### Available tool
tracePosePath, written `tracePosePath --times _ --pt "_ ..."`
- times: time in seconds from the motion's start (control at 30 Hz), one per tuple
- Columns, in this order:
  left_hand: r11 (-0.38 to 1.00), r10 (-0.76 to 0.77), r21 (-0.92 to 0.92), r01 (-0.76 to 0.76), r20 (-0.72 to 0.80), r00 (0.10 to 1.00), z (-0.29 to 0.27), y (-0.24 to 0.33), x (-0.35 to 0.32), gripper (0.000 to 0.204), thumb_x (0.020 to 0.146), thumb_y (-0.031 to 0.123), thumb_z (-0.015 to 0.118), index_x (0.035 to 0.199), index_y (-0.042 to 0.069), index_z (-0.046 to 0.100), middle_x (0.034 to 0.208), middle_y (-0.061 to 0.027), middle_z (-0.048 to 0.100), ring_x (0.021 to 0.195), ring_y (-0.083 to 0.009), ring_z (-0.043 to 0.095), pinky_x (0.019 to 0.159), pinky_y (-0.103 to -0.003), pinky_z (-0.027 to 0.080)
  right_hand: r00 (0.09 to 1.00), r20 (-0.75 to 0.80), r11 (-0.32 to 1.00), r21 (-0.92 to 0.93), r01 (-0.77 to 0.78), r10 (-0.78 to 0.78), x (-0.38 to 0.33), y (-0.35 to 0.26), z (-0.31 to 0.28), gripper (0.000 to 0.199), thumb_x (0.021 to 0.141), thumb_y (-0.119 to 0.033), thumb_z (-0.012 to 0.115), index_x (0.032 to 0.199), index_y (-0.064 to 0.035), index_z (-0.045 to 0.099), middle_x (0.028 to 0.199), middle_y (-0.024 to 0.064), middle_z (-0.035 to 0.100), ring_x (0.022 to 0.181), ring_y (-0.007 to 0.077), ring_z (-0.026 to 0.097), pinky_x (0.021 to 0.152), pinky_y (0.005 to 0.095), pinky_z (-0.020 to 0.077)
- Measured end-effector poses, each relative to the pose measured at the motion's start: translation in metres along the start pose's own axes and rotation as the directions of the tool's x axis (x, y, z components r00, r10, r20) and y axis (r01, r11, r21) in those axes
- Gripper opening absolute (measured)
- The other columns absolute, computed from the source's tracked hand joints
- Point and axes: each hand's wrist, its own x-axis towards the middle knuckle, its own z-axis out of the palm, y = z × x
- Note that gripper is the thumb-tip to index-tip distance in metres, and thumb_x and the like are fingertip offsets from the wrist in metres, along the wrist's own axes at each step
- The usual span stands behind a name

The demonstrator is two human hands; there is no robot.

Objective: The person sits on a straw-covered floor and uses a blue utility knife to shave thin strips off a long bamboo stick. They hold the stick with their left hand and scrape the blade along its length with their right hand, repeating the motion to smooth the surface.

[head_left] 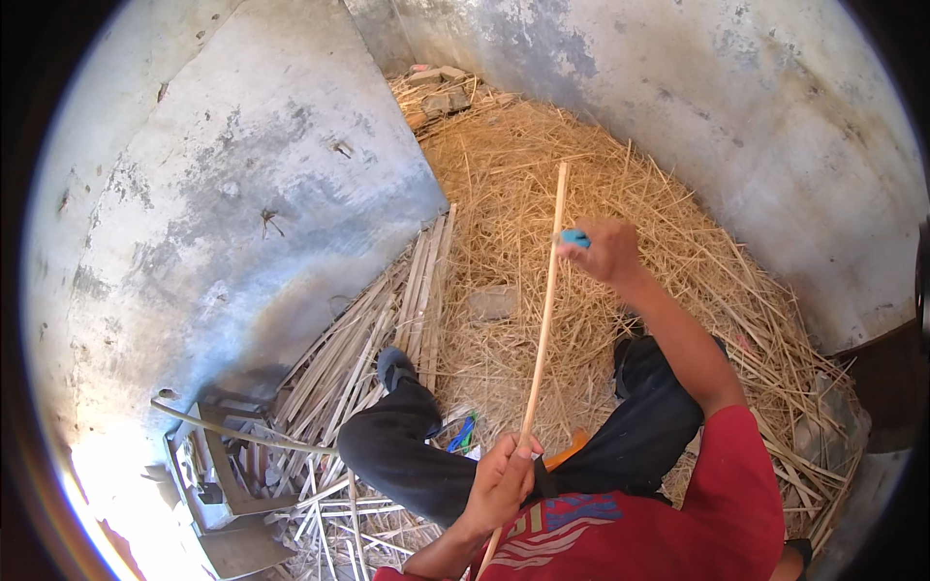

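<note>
Your left hand [501,481] grips the long pale bamboo strip [542,320] at 6 o'clock, while your right hand [608,252] pinches a small blue tool [574,237] against it toward 12 o'clock.

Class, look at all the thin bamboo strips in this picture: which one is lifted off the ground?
The long pale bamboo strip held by both hands: left hand at its lower part, right hand higher up. The other split bamboo strips lie piled by the wall.

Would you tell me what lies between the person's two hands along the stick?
In the head view, only bare stick spans from left hand to right hand; straw lies beneath.
</note>
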Motion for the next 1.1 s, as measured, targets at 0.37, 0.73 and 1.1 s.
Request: tracePosePath --times 0.37,0.73,1.1 --pt "0.994 -0.086 0.061 0.087 -0.024 0.996 0.003 -0.008 -0.031 0.022 0.103 0.024 0.042 0.105 0.004 0.051 0.056 0.0074 0.039 0.048 -0.0001 0.032 0.045 -0.018 0.025 0.928 0.216 0.939 -0.23 -0.254 0.304 -0.001 0.069 0.009 0.08 0.085 -0.079 0.034 0.063 -0.0085 0.064 0.047 0.0057 0.048 0.045 0.0196 0.049 0.044 0.035 0.0402" --pt "0.986 0.024 0.162 0.024 -0.288 0.957 -0.028 -0.006 -0.035 0.022 0.102 0.023 0.045 0.099 0.002 0.052 0.052 0.0042 0.039 0.042 -0.0033 0.032 0.041 -0.021 0.028 0.735 0.274 0.783 -0.18 -0.595 0.621 -0.005 0.087 0.002 0.079 0.089 -0.075 0.031 0.05 -0.0067 0.037 0.048 0.0015 0.033 0.045 0.0192 0.031 0.045 0.0407 0.0287" --pt "0.994 0.112 0.013 -0.111 -0.145 0.983 -0.016 0.021 0.049 0.019 0.101 0.021 0.045 0.105 0.003 0.052 0.053 0.0071 0.036 0.043 -0.0018 0.03 0.042 -0.02 0.024 0.937 0.293 0.948 0.304 0.096 -0.189 -0.041 -0.114 -0.024 0.064 0.071 -0.074 0.062 0.054 -0.0131 0.052 0.05 0.0047 0.051 0.045 0.0241 0.054 0.042 0.0364 0.0395"
